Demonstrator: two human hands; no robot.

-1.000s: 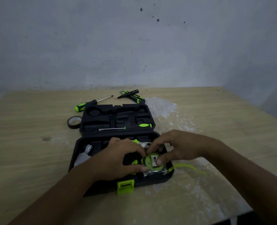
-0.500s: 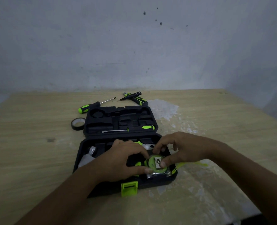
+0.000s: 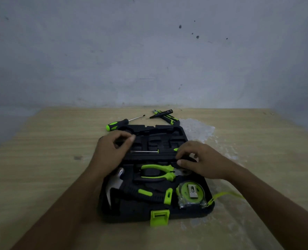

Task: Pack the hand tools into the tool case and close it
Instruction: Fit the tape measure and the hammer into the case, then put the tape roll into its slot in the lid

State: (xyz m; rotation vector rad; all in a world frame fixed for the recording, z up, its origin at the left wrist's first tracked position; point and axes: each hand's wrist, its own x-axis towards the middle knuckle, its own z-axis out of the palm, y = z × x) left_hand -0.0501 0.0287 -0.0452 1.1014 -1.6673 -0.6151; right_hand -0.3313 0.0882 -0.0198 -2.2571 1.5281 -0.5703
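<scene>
The black tool case (image 3: 194,212) lies open on the wooden table (image 3: 50,159), its green latch (image 3: 159,217) toward me. In the near half lie a hammer (image 3: 113,188), green-handled pliers (image 3: 156,172) and a green tape measure (image 3: 191,193) whose strap trails over the right rim. A thin screwdriver (image 3: 144,151) sits in the far half. My left hand (image 3: 111,152) hovers over the far half's left side, fingers loosely curled around nothing I can see. Over the hinge on the right, my right hand (image 3: 202,161) has its fingertips by the screwdriver's handle.
Behind the case lie a green-handled screwdriver (image 3: 117,124), a black tester pen (image 3: 161,113) and another black-and-green tool (image 3: 171,120). A whitish worn patch (image 3: 196,130) marks the table right of the case. A grey wall stands close behind the table.
Both hands have let go of the tape measure, which now rests in the case's near right corner. They moved away from me to the far half. The pliers and hammer are uncovered.
</scene>
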